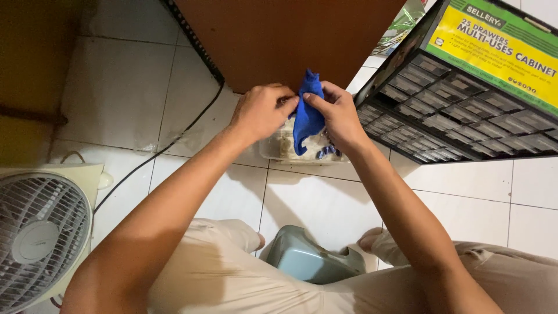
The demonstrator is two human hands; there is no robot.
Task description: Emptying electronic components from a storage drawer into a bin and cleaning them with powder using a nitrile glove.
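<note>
Beside the many-drawered cabinet point(465, 110), over the clear tray point(273, 148) on the tiled floor point(314, 203), my left hand point(261, 110) and right hand point(337, 116) pinch the blue cloth point(307, 119), fingers clamped on it; I judge I'm wiping a small part inside, so next I need a firmer rub

One camera sits on the person's head and looks steeply down past the knees at the tiled floor point(133, 93). It is close: both forearms fill the middle, a fan point(40, 232) sits at the left edge, and a drawer cabinet point(465, 110) at the upper right.
</note>
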